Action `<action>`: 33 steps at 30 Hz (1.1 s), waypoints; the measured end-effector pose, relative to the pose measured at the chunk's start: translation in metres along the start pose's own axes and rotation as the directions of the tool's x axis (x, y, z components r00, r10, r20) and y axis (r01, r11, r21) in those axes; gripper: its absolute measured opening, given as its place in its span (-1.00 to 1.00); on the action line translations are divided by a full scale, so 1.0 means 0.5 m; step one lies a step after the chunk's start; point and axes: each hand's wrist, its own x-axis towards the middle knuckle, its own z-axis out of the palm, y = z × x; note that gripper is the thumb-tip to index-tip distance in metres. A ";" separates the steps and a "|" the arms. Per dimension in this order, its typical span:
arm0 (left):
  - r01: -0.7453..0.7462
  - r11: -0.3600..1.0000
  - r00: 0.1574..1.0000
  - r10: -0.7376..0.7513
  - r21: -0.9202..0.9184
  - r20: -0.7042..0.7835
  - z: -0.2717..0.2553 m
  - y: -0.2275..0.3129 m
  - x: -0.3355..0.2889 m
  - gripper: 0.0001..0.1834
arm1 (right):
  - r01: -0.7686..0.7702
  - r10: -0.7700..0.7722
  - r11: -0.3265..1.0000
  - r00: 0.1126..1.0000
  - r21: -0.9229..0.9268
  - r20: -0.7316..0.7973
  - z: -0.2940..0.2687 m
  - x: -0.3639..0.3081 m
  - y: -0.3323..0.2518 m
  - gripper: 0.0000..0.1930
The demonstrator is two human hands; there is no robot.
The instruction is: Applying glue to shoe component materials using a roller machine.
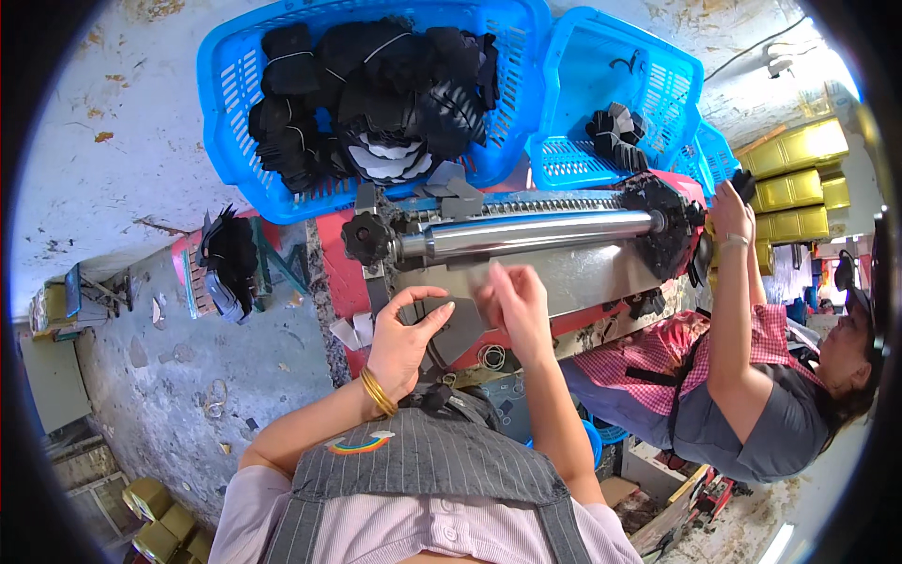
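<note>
Two fingers, thumb and forefinger, are standing well apart on the left hand (399,350), seemingly gripping nothing; the right hand (519,315), blurred, is bunching its fingers, and whether they are holding anything cannot be told. Between them a dark flat piece (458,327) is lying before the steel roller (545,233), so handling pieces there appears to be the step in hand; the next move seems to be calling for fingers clear of the roller. Beyond, a blue basket (220,113) is holding bundled dark pieces (376,94); a black knob (366,239) is jutting leftward, and a co-worker (742,404) is crowding the right.
</note>
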 end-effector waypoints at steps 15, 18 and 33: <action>0.038 0.999 0.999 -0.039 0.011 0.005 -0.007 -0.005 0.003 -0.75 | 0.003 -0.002 1.000 1.000 0.022 -0.027 0.003 0.028 0.019 -0.78; 0.013 0.999 1.000 -0.013 0.029 0.010 -0.005 -0.004 0.001 -0.75 | 0.076 -0.068 0.996 0.981 -0.040 0.180 -0.014 -0.023 0.017 -0.79; 0.114 0.988 0.982 -0.096 -0.103 0.163 -0.001 0.006 -0.006 -0.76 | 0.394 -0.363 0.846 0.919 -0.358 0.154 -0.007 -0.066 0.032 -0.91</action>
